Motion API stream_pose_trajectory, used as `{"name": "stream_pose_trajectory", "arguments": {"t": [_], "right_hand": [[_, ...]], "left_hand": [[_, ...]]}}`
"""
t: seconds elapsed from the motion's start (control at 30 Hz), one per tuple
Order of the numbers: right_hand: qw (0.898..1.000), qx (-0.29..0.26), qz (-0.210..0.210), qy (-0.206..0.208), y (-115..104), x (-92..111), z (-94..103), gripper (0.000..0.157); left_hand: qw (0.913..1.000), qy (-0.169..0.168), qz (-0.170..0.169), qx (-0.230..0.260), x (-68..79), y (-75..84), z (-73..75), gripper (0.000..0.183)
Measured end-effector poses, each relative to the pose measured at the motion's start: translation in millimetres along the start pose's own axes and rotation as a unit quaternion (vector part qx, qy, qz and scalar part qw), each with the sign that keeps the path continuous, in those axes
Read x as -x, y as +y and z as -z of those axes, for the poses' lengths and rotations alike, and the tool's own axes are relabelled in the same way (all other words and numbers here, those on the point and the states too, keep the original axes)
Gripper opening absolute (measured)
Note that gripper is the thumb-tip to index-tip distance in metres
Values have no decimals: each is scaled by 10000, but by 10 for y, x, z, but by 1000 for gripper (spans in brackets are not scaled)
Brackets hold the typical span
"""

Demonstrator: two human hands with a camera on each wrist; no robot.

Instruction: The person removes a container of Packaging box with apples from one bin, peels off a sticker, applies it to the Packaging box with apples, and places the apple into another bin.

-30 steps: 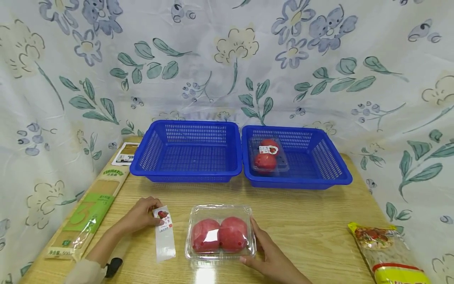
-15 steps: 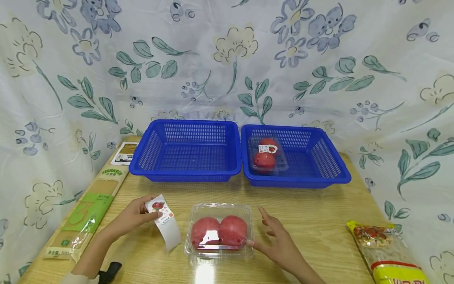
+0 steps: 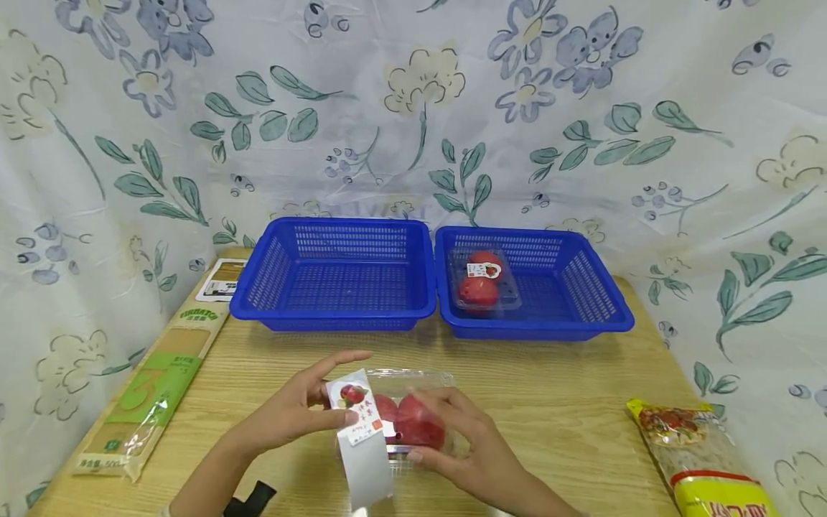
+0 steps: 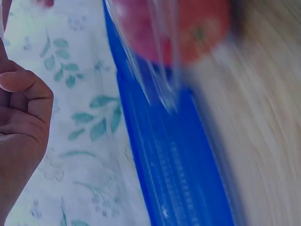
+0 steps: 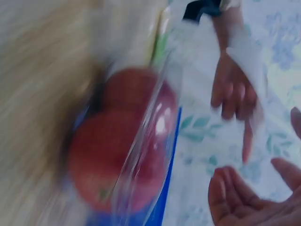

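Note:
My left hand (image 3: 293, 413) pinches a strip of white backing paper (image 3: 367, 470) bearing an apple label (image 3: 355, 406), thumb on its front. The strip hangs over the left part of a clear plastic clamshell box (image 3: 413, 375) with two red apples (image 3: 420, 424). At the box's right side is my right hand (image 3: 478, 445), its fingers loosely bent above the lid; contact cannot be made out. The right wrist view shows the apples (image 5: 117, 150) blurred, my right hand (image 5: 254, 202) holding nothing and the left hand (image 5: 235, 89) with the paper. The left wrist view shows my left hand (image 4: 23, 108).
Two blue baskets (image 3: 332, 316) (image 3: 536, 334) stand behind the box. A labelled box of apples (image 3: 481, 287) lies in the right one. At left are a noodle pack (image 3: 151, 388) and a white-framed packet (image 3: 222, 287); a yellow-ended bag (image 3: 701, 452) lies at right.
My left hand has lifted the label strip and carried it right, over the box. My right hand let go of the box's side, drew back, then moved in over its right part.

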State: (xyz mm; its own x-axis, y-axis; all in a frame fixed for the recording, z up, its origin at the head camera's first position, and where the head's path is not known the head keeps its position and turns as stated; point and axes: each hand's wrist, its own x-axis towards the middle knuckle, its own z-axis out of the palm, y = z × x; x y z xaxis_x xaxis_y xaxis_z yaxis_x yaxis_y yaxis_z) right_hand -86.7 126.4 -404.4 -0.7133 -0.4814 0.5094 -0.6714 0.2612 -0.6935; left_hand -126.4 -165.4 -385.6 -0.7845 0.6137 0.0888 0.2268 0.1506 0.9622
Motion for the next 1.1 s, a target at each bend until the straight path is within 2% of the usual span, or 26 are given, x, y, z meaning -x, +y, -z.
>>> {"name": "stream_pose_trajectory", "arguments": {"t": [0.1,0.2,0.3,0.47,0.6,0.7,0.83,0.93,1.03,1.1], "right_hand": [[9963,-671,347,-405,-47,-37,-77,62],[9914,-1099,504,-502,-43,-35,-133,59],[9889,-1270,650,-421,-17,-15,-173,57],[9896,-1178,803,-194,29,19,-209,55],[9919,-1093,645,-99,40,39,-200,55],[9941,-1026,353,-28,33,44,-188,58],[9937,-1084,-167,214,18,38,-168,60],[9902,-1302,-337,383,30,18,-157,62],[9883,-1396,-392,464,57,4,-160,63],[9883,-1379,-443,471,73,8,-173,63]], "left_hand": [[9979,-360,-131,516,-90,67,-183,70],[9911,-696,-187,1120,-161,81,-319,72],[9888,-760,-180,1274,-210,70,-415,74],[9902,-678,-251,1196,-252,41,-507,74],[9882,-585,-391,1357,-260,9,-545,76],[9881,-422,-376,1432,-247,-37,-563,72],[9904,-166,-127,1366,-190,-117,-593,42],[9924,-104,-133,1221,-139,-156,-647,21],[9921,-117,-405,1179,-106,-166,-725,14],[9901,-80,-575,1277,-91,-166,-777,16]]}}
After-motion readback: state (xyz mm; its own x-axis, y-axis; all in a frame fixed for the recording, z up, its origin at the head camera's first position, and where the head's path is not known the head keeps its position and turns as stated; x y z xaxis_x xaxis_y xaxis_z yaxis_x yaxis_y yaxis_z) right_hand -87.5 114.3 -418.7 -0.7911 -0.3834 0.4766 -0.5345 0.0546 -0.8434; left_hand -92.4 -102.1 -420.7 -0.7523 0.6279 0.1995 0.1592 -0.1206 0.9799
